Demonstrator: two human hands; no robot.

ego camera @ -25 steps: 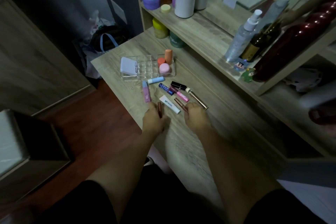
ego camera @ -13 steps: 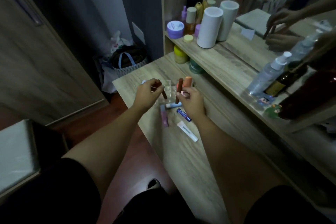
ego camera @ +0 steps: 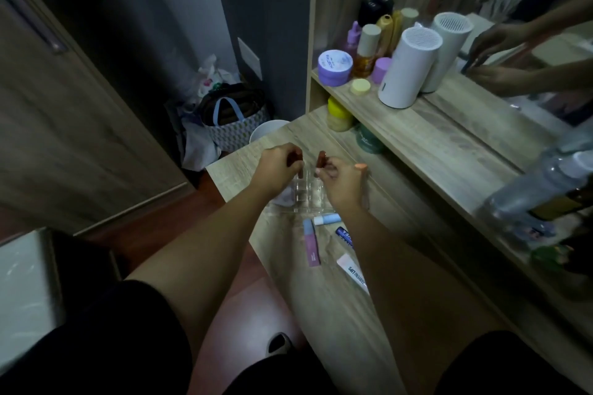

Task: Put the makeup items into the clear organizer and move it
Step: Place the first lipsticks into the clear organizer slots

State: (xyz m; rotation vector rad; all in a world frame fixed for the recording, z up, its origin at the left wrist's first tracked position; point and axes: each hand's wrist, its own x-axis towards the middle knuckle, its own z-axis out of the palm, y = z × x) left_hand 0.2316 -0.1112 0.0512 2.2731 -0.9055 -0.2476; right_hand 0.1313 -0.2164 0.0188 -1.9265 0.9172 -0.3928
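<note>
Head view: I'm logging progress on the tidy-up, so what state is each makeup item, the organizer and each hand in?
Clear organizer: on the desk, under both hands.
Left hand: closed on a brown tube, over the organizer.
Right hand: closed on a brown tube, over the organizer.
Purple tube: lying flat, outside.
Light blue tube: lying flat, outside.
White tube: lying flat, outside.

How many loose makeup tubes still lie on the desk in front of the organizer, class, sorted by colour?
Purple tube: 1
Light blue tube: 1
Dark blue tube: 1
White tube: 1
Total: 4
</note>
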